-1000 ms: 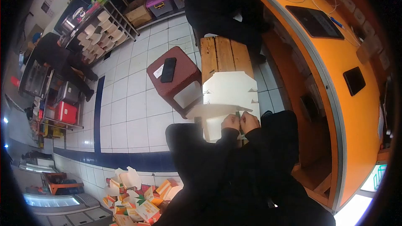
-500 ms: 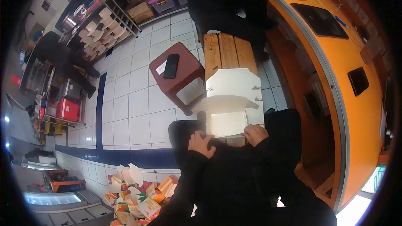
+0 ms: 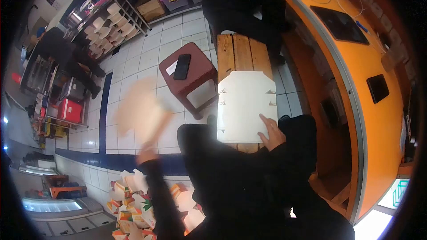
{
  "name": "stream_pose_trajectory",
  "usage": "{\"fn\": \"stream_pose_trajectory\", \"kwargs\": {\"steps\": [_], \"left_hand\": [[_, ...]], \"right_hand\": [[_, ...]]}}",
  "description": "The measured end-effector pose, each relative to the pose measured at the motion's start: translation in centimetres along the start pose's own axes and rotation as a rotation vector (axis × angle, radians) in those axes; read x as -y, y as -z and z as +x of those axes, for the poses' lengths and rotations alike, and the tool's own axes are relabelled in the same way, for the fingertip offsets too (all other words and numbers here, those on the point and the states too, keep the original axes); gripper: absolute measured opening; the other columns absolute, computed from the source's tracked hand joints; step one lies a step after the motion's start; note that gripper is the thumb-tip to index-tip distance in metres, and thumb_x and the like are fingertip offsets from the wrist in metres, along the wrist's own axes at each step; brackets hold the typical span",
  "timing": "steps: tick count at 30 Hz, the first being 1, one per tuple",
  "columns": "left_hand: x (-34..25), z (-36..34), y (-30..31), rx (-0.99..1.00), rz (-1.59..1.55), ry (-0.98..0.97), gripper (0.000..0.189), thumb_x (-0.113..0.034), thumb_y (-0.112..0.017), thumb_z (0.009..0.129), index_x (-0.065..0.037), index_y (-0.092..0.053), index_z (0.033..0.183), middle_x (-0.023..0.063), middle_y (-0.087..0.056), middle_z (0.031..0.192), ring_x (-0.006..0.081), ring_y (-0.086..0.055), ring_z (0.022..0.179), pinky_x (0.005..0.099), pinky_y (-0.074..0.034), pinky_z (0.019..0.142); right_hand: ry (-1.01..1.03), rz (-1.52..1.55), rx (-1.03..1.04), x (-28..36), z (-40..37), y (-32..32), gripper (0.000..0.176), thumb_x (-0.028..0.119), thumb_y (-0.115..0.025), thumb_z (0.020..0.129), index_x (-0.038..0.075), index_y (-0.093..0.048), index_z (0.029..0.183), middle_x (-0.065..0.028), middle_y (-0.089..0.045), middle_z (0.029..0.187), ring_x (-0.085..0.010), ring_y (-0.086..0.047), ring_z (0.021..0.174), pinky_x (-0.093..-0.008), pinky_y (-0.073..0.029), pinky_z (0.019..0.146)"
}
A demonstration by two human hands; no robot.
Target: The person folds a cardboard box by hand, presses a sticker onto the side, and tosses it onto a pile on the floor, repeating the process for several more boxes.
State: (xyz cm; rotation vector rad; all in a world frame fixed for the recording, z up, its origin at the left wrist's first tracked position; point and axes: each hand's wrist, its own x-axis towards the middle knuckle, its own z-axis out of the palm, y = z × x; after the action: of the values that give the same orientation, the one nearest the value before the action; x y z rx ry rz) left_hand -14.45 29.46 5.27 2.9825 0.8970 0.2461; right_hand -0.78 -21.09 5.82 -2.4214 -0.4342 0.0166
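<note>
Head view: the left hand [image 3: 147,154] is raised out to the left, above the white floor tiles. Its fingers are closed on the lower end of a pale cardboard piece [image 3: 141,113], which is too blurred to tell its exact shape. The right hand [image 3: 272,134] lies open, with the fingers flat, on the near right corner of a stack of flat white cardboard sheets [image 3: 244,102] with notched edges. This stack rests on the near end of a brown wooden slat bench [image 3: 242,53], just in front of the person's knees. On the floor, near and to the left, lies a heap of folded orange-and-white cartons [image 3: 133,200]. Left of the bench stands a dark red plastic stool [image 3: 200,69] with a black phone [image 3: 182,66] on top. Another person in dark clothes [image 3: 240,0] sits at the far end of the bench.

In my judgement, the step goes well if the left hand grips the cardboard piece firmly near its edge without crushing it. The right hand should press the sheets only lightly, so that the stack does not slide off the bench.
</note>
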Motion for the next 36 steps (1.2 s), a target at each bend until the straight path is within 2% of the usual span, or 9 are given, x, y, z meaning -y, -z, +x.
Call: {"fn": "stream_pose_trajectory", "kwargs": {"steps": [5, 11, 15, 18, 23, 24, 26, 29, 36], "left_hand": [[28.1, -13.5, 11.8, 0.285, 0.297, 0.529, 0.030, -0.016, -0.055, 0.089, -0.008, -0.065, 0.116, 0.0134, -0.070, 0.099, 0.0285, -0.068, 0.090, 0.0393, -0.054, 0.081], [29.2, -25.6, 9.2, 0.425, 0.021, 0.758, 0.039, -0.014, -0.056, 0.086, -0.002, -0.057, 0.123, 0.0143, -0.068, 0.106, 0.0267, -0.065, 0.100, 0.0390, -0.053, 0.089], [19.9, -17.8, 0.9, 0.126, -0.722, 0.332, 0.046, -0.013, -0.057, 0.084, 0.002, -0.053, 0.128, 0.0149, -0.066, 0.111, 0.0255, -0.064, 0.106, 0.0388, -0.052, 0.095], [2.8, -8.5, -5.4, -0.232, -0.357, 0.039, 0.042, -0.016, -0.060, 0.090, -0.001, -0.054, 0.129, 0.0155, -0.066, 0.106, 0.0280, -0.065, 0.097, 0.0382, -0.052, 0.089], [-22.8, -0.1, -3.7, 0.169, -0.612, -0.101, 0.046, -0.032, -0.060, 0.091, -0.002, -0.057, 0.127, 0.0203, -0.068, 0.105, 0.0342, -0.066, 0.095, 0.0413, -0.051, 0.083], [-24.5, 0.4, -8.3, 0.085, -0.583, -0.179, 0.052, -0.036, -0.061, 0.090, -0.004, -0.055, 0.130, 0.0208, -0.068, 0.105, 0.0359, -0.066, 0.098, 0.0435, -0.051, 0.085], [-28.7, 0.6, -8.3, 0.516, -0.482, -0.004, 0.051, -0.038, -0.064, 0.086, -0.003, -0.056, 0.122, 0.0239, -0.064, 0.110, 0.0412, -0.063, 0.100, 0.0483, -0.049, 0.087], [-29.3, -1.3, -13.1, 0.223, -0.469, -0.103, 0.048, -0.037, -0.066, 0.084, -0.003, -0.057, 0.117, 0.0246, -0.063, 0.107, 0.0432, -0.060, 0.100, 0.0493, -0.049, 0.086], [-28.2, -2.2, -11.3, 0.205, -0.553, -0.128, 0.055, -0.036, -0.073, 0.078, -0.003, -0.058, 0.119, 0.0243, -0.059, 0.107, 0.0422, -0.058, 0.099, 0.0476, -0.049, 0.085]], "right_hand": [[-0.312, 0.183, 0.029, -0.7, 0.9, -0.5, 0.072, 0.016, -0.068, 0.086, 0.025, -0.034, 0.149, -0.0158, -0.051, 0.127, -0.0356, -0.058, 0.109, -0.0426, -0.051, 0.090], [-0.574, -0.053, -0.124, -5.2, 2.0, -3.2, 0.077, 0.022, -0.070, 0.084, 0.008, -0.030, 0.148, -0.0224, -0.045, 0.131, -0.0395, -0.047, 0.123, -0.0443, -0.042, 0.103], [-0.715, -0.105, -0.076, -6.5, 3.3, -4.3, 0.076, 0.027, -0.071, 0.083, 0.003, -0.034, 0.145, -0.0233, -0.048, 0.129, -0.0401, -0.049, 0.120, -0.0448, -0.042, 0.103], [-0.676, -0.067, -0.025, -8.1, 3.1, -5.4, 0.069, 0.030, -0.074, 0.080, 0.002, -0.046, 0.136, -0.0242, -0.051, 0.126, -0.0403, -0.052, 0.116, -0.0456, -0.043, 0.100], [-0.620, -0.075, -0.137, -7.3, 2.5, -5.2, 0.060, 0.028, -0.075, 0.080, 0.001, -0.053, 0.128, -0.0226, -0.053, 0.120, -0.0385, -0.053, 0.113, -0.0454, -0.044, 0.097], [-0.609, -0.092, -0.140, -7.2, 2.4, -5.0, 0.059, 0.027, -0.076, 0.080, 0.001, -0.053, 0.128, -0.0223, -0.053, 0.119, -0.0379, -0.053, 0.112, -0.0454, -0.045, 0.096], [-0.609, -0.105, -0.138, -6.8, 2.5, -4.9, 0.059, 0.026, -0.076, 0.080, 0.001, -0.052, 0.128, -0.0215, -0.052, 0.120, -0.0381, -0.052, 0.114, -0.0453, -0.044, 0.097], [-0.583, -0.107, -0.153, -7.3, 2.3, -5.2, 0.058, 0.024, -0.076, 0.080, 0.000, -0.052, 0.127, -0.0208, -0.051, 0.121, -0.0380, -0.050, 0.116, -0.0452, -0.044, 0.099], [-0.560, -0.029, -0.206, -7.3, 2.2, -5.4, 0.060, 0.023, -0.077, 0.078, -0.001, -0.051, 0.126, -0.0210, -0.052, 0.121, -0.0374, -0.050, 0.116, -0.0449, -0.043, 0.099]]}}
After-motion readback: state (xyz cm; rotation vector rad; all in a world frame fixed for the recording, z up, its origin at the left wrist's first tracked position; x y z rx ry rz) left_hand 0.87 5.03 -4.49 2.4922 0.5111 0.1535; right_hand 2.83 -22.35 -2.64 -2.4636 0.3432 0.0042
